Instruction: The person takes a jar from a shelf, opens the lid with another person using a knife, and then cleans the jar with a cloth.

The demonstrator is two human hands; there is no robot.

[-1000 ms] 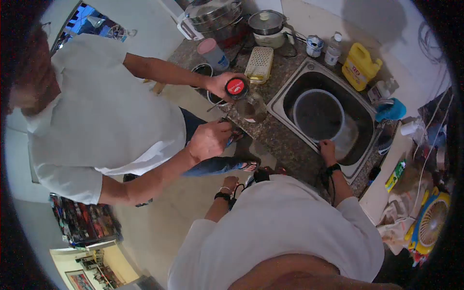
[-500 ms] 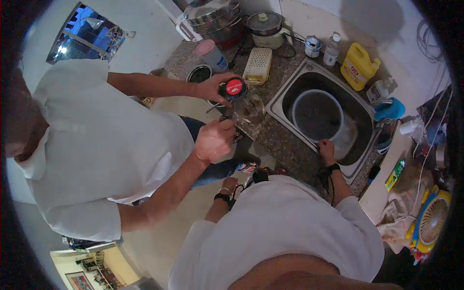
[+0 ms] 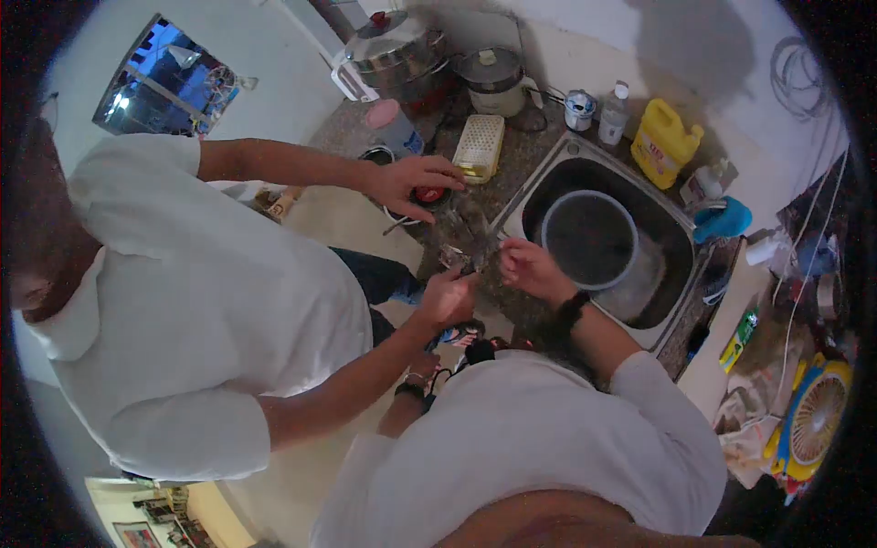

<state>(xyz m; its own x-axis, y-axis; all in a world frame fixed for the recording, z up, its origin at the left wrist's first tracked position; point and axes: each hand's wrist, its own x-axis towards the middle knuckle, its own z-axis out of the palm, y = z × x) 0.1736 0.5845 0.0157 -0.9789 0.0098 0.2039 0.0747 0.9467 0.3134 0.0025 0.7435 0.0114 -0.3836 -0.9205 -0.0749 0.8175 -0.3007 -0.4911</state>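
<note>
My right hand is over the counter at the sink's left edge, fingers curled together; whether anything small is in them I cannot make out. Low at my left side hangs my left hand, its fingers mostly hidden. Just left of my right hand, a glass jar stands on the counter. A co-worker's hand reaches over a red-topped lid, and the co-worker's other hand is closed near the jar. A round tub with dark contents sits in the steel sink.
Behind the jar are a yellow-white grater, a pink-lidded container, a pot and a large steamer. A yellow jug, a clear bottle and a blue cloth line the sink. The co-worker stands at left.
My right hand has left the sink's front edge and moved left toward the jar. The co-worker's upper hand has opened off the red-topped lid, and their lower hand has come closer to the jar.
</note>
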